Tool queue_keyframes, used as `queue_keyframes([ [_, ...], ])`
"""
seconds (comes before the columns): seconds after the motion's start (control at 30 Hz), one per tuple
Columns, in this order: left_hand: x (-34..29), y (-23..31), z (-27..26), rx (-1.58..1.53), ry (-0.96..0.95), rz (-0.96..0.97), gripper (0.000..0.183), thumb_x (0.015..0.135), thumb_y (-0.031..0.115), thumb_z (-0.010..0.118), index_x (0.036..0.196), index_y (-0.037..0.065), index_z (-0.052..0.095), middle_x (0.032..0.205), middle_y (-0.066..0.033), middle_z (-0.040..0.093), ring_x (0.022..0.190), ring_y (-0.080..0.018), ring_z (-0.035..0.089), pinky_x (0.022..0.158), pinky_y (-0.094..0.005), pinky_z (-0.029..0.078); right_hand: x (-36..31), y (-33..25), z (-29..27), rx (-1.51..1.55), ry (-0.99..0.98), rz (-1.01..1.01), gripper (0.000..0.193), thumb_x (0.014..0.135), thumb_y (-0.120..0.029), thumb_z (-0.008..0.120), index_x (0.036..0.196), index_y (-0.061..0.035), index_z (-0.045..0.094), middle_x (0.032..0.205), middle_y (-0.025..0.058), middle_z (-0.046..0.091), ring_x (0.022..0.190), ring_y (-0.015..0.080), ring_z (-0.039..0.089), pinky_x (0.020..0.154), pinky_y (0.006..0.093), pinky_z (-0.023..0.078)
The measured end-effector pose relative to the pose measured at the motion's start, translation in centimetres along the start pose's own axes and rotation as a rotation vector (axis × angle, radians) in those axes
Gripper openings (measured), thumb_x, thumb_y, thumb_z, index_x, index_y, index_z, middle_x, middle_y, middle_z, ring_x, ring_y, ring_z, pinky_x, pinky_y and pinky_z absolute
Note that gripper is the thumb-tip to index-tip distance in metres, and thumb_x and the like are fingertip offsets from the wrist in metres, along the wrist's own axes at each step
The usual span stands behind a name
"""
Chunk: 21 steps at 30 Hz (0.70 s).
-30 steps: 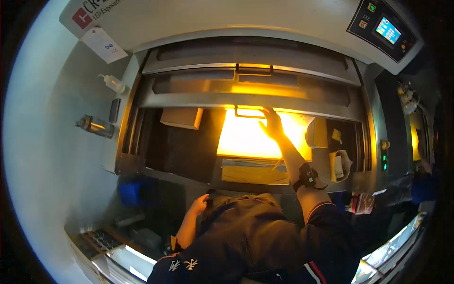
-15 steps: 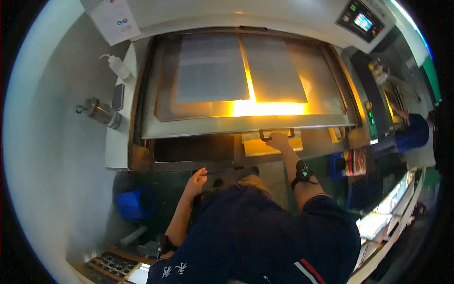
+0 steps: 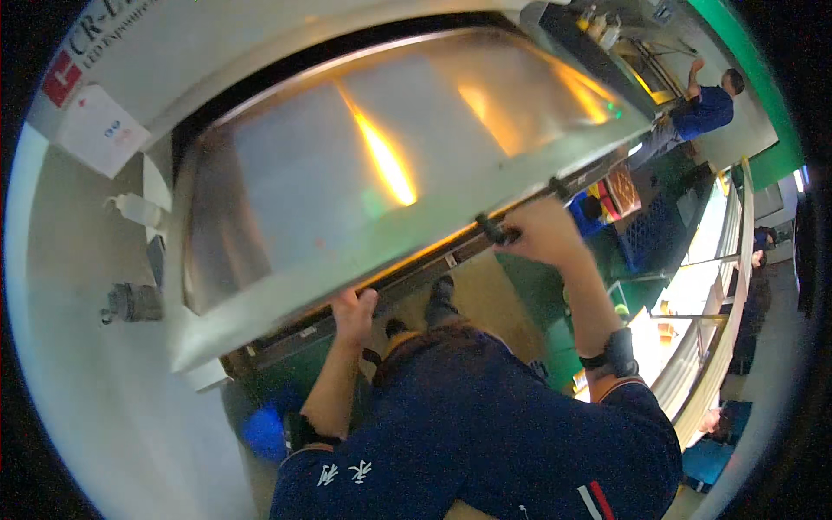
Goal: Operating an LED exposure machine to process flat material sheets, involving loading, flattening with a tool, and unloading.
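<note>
Head view. A framed panel (image 3: pixel 407 236) is seen tilted across the twelve o'clock side, its metal front edge running from eight toward two o'clock. A black handle (image 3: pixel 489 228) on that edge, near two o'clock, is gripped by the right hand (image 3: pixel 544 232), with the fingers curled. The same edge is touched between seven and eight o'clock by the left hand (image 3: pixel 353 315); its fingertips are hidden, so its closure cannot be told. A white bottle (image 3: pixel 139 210) is located near nine o'clock.
</note>
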<state>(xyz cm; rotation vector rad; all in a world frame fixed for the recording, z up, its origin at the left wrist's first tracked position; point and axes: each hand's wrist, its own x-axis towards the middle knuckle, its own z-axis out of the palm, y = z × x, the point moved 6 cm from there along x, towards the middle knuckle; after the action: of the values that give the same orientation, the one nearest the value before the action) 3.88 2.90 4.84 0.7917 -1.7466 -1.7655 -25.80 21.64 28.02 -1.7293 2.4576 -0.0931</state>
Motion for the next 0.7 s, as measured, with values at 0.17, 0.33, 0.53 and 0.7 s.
queue_keyframes([
  [0.17,5.7,18.7,1.9,-0.437,0.212,0.463,0.089,0.087,0.041,0.067,0.155,0.007,0.021,0.162,-0.0142,0.015,0.148,-0.0341,0.019,0.120,-0.0549,0.013,-2.1,3.0,-5.0,0.233,1.064,-0.020,0.076,0.070,-0.036,0.084,0.133,-0.0085,0.051,0.132,0.0151,0.054,0.124,0.0372,0.049,0.105,0.0500,0.036],
  [0.33,7.1,24.0,2.3,-0.612,0.306,0.599,0.097,0.084,0.063,0.061,0.151,0.002,0.026,0.157,-0.0211,0.026,0.145,-0.0369,0.026,0.119,-0.0548,0.018,4.7,14.0,10.3,0.020,1.008,0.557,0.057,0.077,-0.025,0.075,0.125,-0.0013,0.056,0.119,0.0156,0.062,0.114,0.0316,0.058,0.100,0.0476,0.043],
  [0.53,7.8,28.1,1.3,-0.647,0.357,0.544,0.111,0.080,0.075,0.055,0.152,-0.003,0.020,0.157,-0.0295,0.015,0.146,-0.0449,0.019,0.118,-0.0583,0.018,16.3,24.8,21.8,0.088,0.315,0.753,0.052,0.078,-0.027,0.075,0.120,-0.0022,0.058,0.113,0.0153,0.064,0.109,0.0325,0.060,0.096,0.0474,0.045],
  [0.7,10.2,32.2,1.6,-0.827,0.100,0.613,0.101,0.085,0.076,0.046,0.149,-0.001,0.031,0.155,-0.0253,0.028,0.144,-0.0409,0.026,0.118,-0.0576,0.016,20.2,30.9,25.0,0.140,0.097,0.791,0.048,0.078,-0.028,0.074,0.116,-0.0030,0.061,0.109,0.0151,0.065,0.104,0.0332,0.062,0.092,0.0472,0.046],
])
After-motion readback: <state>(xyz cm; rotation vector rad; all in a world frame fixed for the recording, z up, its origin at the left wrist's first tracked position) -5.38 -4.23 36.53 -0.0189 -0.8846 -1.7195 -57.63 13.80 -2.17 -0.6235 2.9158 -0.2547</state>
